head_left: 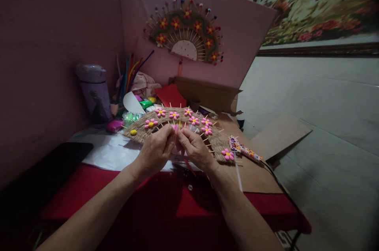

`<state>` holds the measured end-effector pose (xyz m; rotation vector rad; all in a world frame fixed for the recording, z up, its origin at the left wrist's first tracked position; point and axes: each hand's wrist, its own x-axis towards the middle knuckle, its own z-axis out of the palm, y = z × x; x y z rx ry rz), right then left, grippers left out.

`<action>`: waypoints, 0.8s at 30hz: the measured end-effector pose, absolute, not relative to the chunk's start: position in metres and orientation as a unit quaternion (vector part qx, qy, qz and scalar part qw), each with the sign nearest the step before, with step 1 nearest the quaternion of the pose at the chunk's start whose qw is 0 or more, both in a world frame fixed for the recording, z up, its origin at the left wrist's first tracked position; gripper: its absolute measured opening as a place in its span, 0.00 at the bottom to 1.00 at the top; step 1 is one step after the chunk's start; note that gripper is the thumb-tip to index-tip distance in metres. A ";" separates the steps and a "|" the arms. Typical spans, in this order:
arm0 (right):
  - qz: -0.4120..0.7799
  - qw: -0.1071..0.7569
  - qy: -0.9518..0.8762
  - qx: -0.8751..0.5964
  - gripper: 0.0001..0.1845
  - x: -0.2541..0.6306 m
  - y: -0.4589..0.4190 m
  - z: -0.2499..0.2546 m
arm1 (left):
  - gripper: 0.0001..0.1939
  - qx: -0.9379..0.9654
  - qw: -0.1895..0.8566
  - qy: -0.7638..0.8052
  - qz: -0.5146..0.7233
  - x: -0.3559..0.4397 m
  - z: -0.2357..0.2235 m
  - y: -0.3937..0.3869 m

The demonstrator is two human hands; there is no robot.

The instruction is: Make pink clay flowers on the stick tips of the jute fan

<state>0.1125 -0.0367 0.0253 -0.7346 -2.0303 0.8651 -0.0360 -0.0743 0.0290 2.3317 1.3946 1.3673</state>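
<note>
A fan-shaped craft of wound jute twine [204, 130] with wooden sticks and several pink clay flowers lies tilted over the table. My left hand [156, 149] and my right hand [195, 149] meet at its inner middle. Both pinch a small pink piece [176, 129] between fingertips. A lone yellow bead [133, 132] sits at the fan's left end. One pink flower [227, 154] sits at its right end.
A finished green fan [186, 31] hangs on the pink board behind. A purple bottle [95, 92], pipe cleaners [130, 71], red sheet [170, 95] and cardboard box [207, 93] crowd the back. A patterned glue gun [244, 149] lies on cardboard, right. Red cloth [166, 203] covers the table.
</note>
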 end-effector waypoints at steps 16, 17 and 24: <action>0.114 0.379 -0.855 -0.336 0.08 0.106 -0.037 0.017 | 0.10 0.802 -0.112 0.505 0.298 -0.037 0.019 -0.067; 0.113 0.380 -0.855 -0.334 0.09 0.106 -0.037 0.017 | 0.11 0.798 -0.102 0.522 0.286 -0.037 0.019 -0.067; 0.159 0.403 -0.847 -0.310 0.09 0.106 -0.041 0.020 | 0.07 0.796 0.025 0.496 0.346 -0.041 0.027 -0.069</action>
